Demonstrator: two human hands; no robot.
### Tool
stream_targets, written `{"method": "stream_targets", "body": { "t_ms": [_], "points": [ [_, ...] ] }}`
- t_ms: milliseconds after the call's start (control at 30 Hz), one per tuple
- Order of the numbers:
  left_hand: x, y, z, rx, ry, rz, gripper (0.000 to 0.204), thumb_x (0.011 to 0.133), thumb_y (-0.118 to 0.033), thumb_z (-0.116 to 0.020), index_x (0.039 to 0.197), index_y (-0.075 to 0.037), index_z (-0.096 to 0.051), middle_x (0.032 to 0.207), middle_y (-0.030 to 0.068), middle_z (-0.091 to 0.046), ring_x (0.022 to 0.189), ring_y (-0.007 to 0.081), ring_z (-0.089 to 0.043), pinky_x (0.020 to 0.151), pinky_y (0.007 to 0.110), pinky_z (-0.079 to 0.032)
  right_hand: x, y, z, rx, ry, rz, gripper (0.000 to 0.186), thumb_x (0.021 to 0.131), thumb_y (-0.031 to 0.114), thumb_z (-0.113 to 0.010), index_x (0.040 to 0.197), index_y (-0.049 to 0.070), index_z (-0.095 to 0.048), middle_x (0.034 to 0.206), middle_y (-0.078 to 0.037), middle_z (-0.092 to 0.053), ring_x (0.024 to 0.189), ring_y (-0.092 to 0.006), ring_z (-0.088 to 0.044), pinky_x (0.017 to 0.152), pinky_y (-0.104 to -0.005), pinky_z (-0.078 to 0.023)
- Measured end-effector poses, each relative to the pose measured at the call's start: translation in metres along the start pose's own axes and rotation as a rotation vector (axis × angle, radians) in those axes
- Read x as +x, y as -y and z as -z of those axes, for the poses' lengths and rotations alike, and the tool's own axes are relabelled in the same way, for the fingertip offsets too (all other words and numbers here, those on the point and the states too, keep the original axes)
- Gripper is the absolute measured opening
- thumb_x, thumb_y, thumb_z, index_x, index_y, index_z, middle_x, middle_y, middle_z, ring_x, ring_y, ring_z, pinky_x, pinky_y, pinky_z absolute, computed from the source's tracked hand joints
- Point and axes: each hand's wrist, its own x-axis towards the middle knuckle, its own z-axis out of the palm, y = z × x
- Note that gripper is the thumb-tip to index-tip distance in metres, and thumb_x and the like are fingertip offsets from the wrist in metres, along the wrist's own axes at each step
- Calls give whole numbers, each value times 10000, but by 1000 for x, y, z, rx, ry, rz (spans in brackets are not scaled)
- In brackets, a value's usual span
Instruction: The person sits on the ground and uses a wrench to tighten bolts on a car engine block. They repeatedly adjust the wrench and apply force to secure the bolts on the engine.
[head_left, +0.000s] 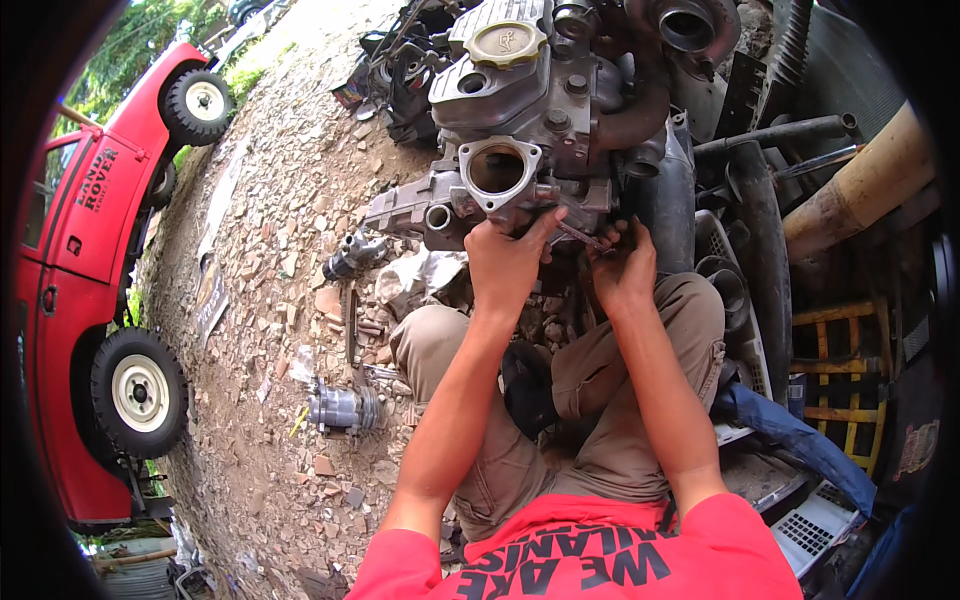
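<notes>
A greasy metal engine (520, 115) stands before me, with a ribbed oil filler cap (505, 43) on top. Low on its near face, below the open three-cornered flange (497, 200), my left hand (508, 262) is closed, thumb and forefinger at one end of a slim, dark, rod-like piece (582, 237). The fingers of my right hand (626, 268) curl around the other end, close to the engine's lower right side. Whether this piece is a tool or an engine part I cannot make out. My left palm and the fingertips' exact contact are partly hidden.
A silvery cylindrical part (340, 408) lies on the stony ground at left, near a dark pipe fitting (352, 255). Pipes (755, 190), a bamboo pole (860, 195) and a white crate (810, 525) crowd the right. A red off-road vehicle (75, 300) stands far left.
</notes>
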Motion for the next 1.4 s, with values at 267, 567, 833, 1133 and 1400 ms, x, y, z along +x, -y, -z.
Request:
{"method": "stream_targets", "body": {
  "t_ms": [267, 567, 833, 1133, 1400],
  "points": [
    [-2, 0, 4, -36, 6, 39, 212, 833, -143, -763, 963, 20, -731, 708, 66, -710, 527, 89, -613, 490, 255, -495, -3, 2, -6, 40, 24, 49, 293, 958, 344, -553, 822, 85, -525, 762, -47, -498, 759, -204, -487, 789, -353, -438],
    [-2, 5, 2, 18, -20, -40, 230, 836, -186, -771, 902, 31, -732, 626, 65, -675, 474, 109, -607, 440, 265, -459, -1, 5, -6, 90, 66, 79, 309, 930, 347, -597, 814, 68, -533, 785, -64, -509, 784, -216, -493, 799, -365, -431],
    [0, 5, 3, 48, 4, 38, 244, 834, -220, -775, 888, 16, -740, 608, 56, -662, 464, 101, -605, 412, 259, -433, -1, 22, -14, 87, 218, 139, 315, 953, 351, -561, 810, 74, -515, 763, -57, -480, 774, -203, -480, 817, -359, -418],
    [-1, 4, 2, 76, -6, -30, 307, 861, -284, -749, 904, 20, -739, 564, 77, -648, 448, 140, -628, 414, 273, -443, -12, 19, -18, -32, 230, 240, 350, 968, 367, -549, 805, 58, -549, 743, -64, -516, 765, -213, -508, 813, -367, -440],
    [1, 9, 2, 73, 34, -29, 343, 893, -311, -711, 907, 31, -733, 582, 89, -662, 457, 149, -641, 427, 280, -456, -5, 23, -25, 254, 258, 8, 423, 985, 436, -495, 736, 95, -496, 587, 1, -426, 542, -142, -430, 607, -287, -410]
  ]
}}
